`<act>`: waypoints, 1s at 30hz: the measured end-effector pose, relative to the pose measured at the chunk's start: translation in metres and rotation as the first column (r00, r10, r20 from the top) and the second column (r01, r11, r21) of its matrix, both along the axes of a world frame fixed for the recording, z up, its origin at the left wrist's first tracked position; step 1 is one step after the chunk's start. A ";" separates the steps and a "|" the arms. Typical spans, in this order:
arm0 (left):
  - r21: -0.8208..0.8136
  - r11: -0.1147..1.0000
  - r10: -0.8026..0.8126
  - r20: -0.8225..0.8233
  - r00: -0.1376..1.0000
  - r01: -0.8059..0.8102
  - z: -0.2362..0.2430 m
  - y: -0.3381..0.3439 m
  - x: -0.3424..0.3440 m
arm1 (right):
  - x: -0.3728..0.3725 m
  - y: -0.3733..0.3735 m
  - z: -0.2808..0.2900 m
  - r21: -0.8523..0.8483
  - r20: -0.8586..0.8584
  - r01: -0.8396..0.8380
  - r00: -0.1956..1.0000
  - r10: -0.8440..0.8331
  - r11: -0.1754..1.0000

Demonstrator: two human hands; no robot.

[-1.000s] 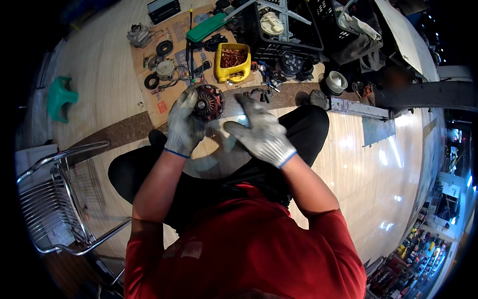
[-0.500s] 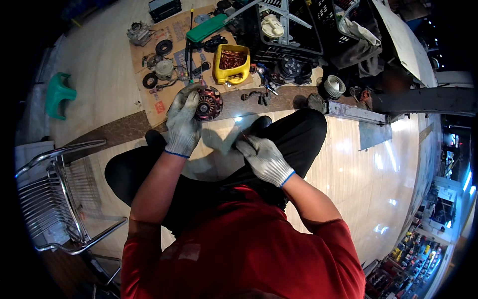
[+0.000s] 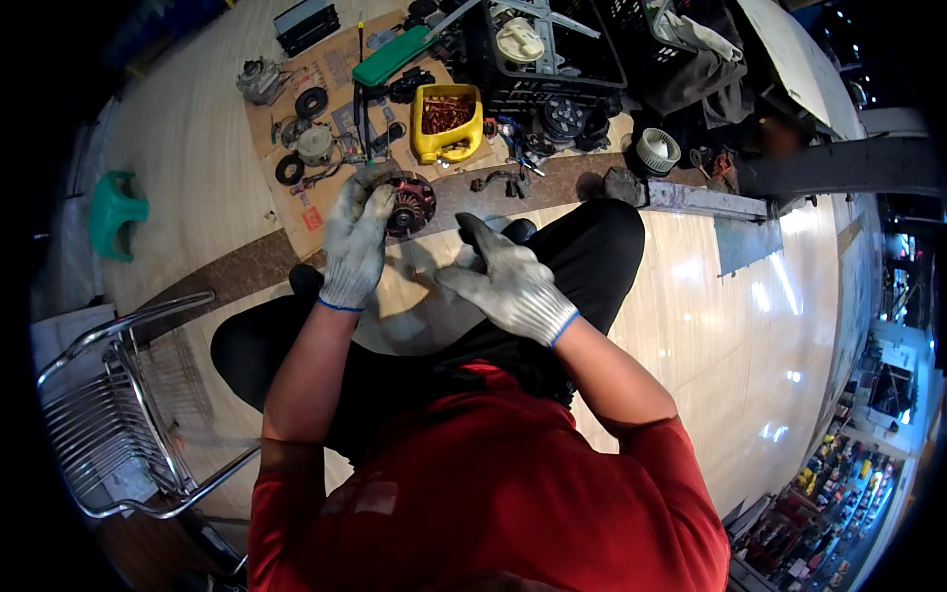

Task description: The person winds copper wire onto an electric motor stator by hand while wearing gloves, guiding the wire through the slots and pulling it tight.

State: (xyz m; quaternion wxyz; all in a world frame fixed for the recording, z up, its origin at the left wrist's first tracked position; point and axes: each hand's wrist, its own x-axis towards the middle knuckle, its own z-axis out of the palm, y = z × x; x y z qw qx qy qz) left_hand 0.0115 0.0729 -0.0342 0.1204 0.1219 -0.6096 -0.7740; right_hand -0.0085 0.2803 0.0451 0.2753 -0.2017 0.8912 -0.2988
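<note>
My left hand (image 3: pixel 353 247), in a white knit glove with greyed fingers, grips a round motor part with copper windings (image 3: pixel 412 205) by its left side. Its slotted, ring-like face shows, while the gloved fingers cover one edge. To the right and nearer to me, my right hand (image 3: pixel 513 288) wears a matching glove. Its thumb and fingers are spread apart, with nothing visible between them, and it is apart from the wound part. Just beyond the part stands a cut-open yellow jug (image 3: pixel 464 148) holding many small copper-coloured pieces.
Cardboard (image 3: pixel 281 202) lies ahead with black rings, a small motor (image 3: pixel 316 145) and a green-handled tool (image 3: pixel 393 62). Black crates (image 3: pixel 552 84) stand far right of it, near a white fan wheel (image 3: pixel 658 150). A metal chair (image 3: pixel 118 424) and green stool (image 3: pixel 116 217) are left.
My right hand has gone from nearly closed fingers to spread ones and shifted slightly left. My left hand still holds the wound part, now turned a little.
</note>
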 end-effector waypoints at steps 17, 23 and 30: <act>0.564 0.826 -0.129 0.176 0.976 0.007 -0.001 -0.001 0.002 | -0.047 0.011 -0.055 -0.181 -0.080 -0.001 0.997 -0.014 0.983; 0.718 0.696 -0.050 0.053 0.997 -0.003 -0.002 -0.014 0.000 | -0.013 0.022 -0.051 -0.308 0.479 0.182 0.878 -0.013 0.934; 0.800 0.587 0.089 0.086 0.992 -0.123 -0.003 -0.014 -0.008 | 0.010 0.076 -0.020 -0.199 0.309 0.093 0.951 -0.028 0.976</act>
